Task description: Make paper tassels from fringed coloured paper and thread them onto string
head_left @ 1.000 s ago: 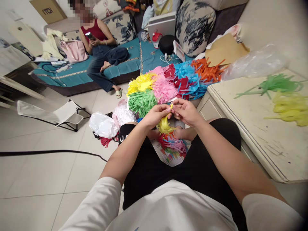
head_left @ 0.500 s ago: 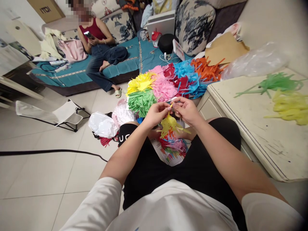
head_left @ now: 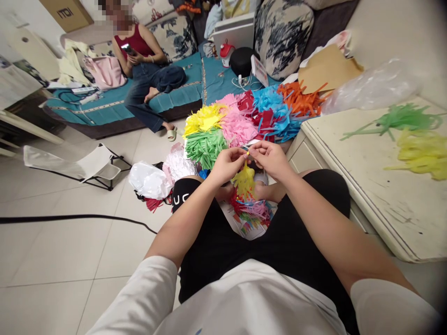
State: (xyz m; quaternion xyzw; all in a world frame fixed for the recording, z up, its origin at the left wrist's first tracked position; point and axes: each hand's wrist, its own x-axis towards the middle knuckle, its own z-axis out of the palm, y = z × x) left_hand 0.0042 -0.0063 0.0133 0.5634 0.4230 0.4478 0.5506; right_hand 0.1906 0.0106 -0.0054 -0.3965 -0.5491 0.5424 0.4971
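Yellow tassel [head_left: 245, 180], one: pinched at top in the grip of left hand [head_left: 227, 164] and right hand [head_left: 268, 158]; twisting best done tightly, evenly.

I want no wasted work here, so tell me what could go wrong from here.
The left hand and right hand pinch the thin yellow fringed tassel at one end, so it might slip or tear. It also hangs over the multicoloured heap of fringed strips and could tangle there.

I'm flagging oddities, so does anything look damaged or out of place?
The cabinet top bears dark scuffs, so it looks worn. Red strips stick out near the white bag, apart from the colourful pile. The held yellow tassel shows nothing odd.
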